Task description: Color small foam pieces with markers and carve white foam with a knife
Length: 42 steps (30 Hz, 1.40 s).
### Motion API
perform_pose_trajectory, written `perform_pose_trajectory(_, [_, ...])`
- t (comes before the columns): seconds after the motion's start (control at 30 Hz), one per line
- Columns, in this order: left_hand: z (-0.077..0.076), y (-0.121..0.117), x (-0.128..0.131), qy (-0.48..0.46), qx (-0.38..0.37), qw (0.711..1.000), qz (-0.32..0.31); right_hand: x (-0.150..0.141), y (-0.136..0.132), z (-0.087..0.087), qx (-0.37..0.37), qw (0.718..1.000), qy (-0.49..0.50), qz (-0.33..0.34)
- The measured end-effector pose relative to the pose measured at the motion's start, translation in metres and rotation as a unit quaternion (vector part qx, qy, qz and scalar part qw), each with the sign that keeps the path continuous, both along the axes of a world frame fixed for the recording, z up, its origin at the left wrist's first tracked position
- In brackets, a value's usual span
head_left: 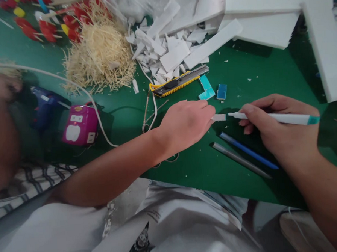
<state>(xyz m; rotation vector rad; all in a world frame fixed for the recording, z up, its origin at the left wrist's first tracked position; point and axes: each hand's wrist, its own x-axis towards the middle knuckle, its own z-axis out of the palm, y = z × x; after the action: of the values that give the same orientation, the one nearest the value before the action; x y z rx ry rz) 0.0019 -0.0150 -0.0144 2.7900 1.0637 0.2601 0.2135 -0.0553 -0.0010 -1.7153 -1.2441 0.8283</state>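
Observation:
My left hand [187,127] is closed, pinching a small white foam piece [220,117] that pokes out past the fingertips. A white marker with a teal end [291,118] is gripped in my right hand [284,131]. Its tip points left and sits very close to the foam piece; I cannot tell if they touch. Beyond my left hand lie a teal L-shaped piece [206,88] and a small blue block [221,92]. A yellow and black utility knife [179,81] rests behind them. Below the hands are a blue pen [249,150] and a grey pen [239,160].
White foam scraps [173,52] and larger foam boards [262,27] occupy the back of the green table [187,170]. Wood shavings [102,54], a magenta power adapter [80,125], a white cable [96,107] and a blue glue gun [47,102] are left. Another person's hand [4,87] shows there.

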Motion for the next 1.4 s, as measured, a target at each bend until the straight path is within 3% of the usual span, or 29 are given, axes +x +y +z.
perform_pose_trajectory(0.47, [0.001,0.001,-0.001,-0.004,-0.002,1.000,-0.002,0.006,-0.005,-0.013,0.039,0.999,-0.012,0.010])
perform_pose_trajectory(1.4, [0.002,0.001,0.002,0.004,-0.008,1.000,0.002,-0.001,-0.003,-0.003,0.007,1.000,-0.017,-0.014])
